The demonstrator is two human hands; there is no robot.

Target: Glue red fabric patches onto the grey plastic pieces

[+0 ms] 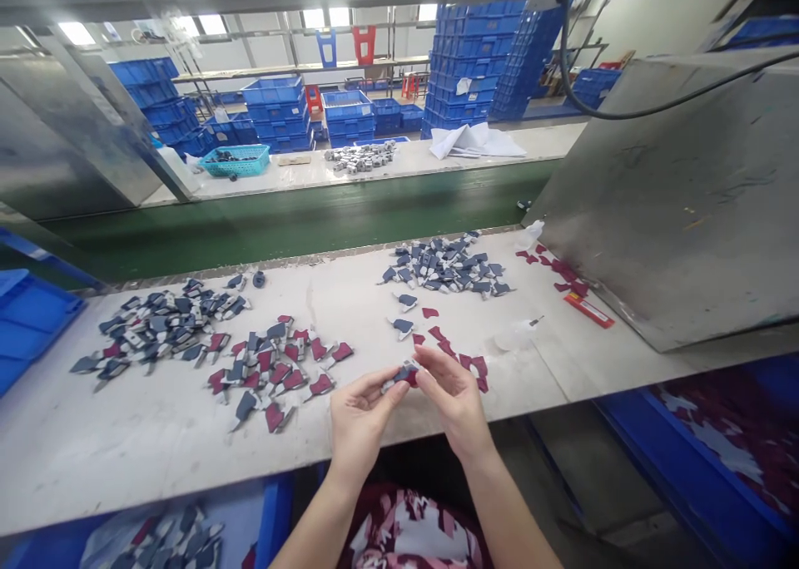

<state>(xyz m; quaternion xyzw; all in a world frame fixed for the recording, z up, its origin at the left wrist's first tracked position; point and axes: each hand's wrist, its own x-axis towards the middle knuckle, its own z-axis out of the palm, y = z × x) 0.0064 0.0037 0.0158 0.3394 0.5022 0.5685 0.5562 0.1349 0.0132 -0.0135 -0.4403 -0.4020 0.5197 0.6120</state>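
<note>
Between the two hands, a small grey-and-red moulded piece (404,376), pinched at the fingertips of both the left hand (362,423) and the right hand (453,398): both hands narrow and close together, just over the front edge of a white workbench (125,469). Just beyond the right hand, loose red scraps (459,353) on the bench top. Farther right, more red scraps (553,265) beside a red packet (588,309), under a tilted metal panel (662,186).

Straight ahead of the hands, a heap of grey-and-white pieces (443,265) with no red showing, and two similar pieces (404,301) lying apart, nearer the hands. To the left of the hands, a mixed heap of pieces with red patches (268,369), and beyond it a larger, mostly grey heap (166,328) with only a little red.

Below and right of the hands, a blue crate (705,461) of red-and-grey scraps; below and left, another blue crate (168,540) of grey pieces. By the look of the bench, many pieces already bare of red, a good number still carrying it.
</note>
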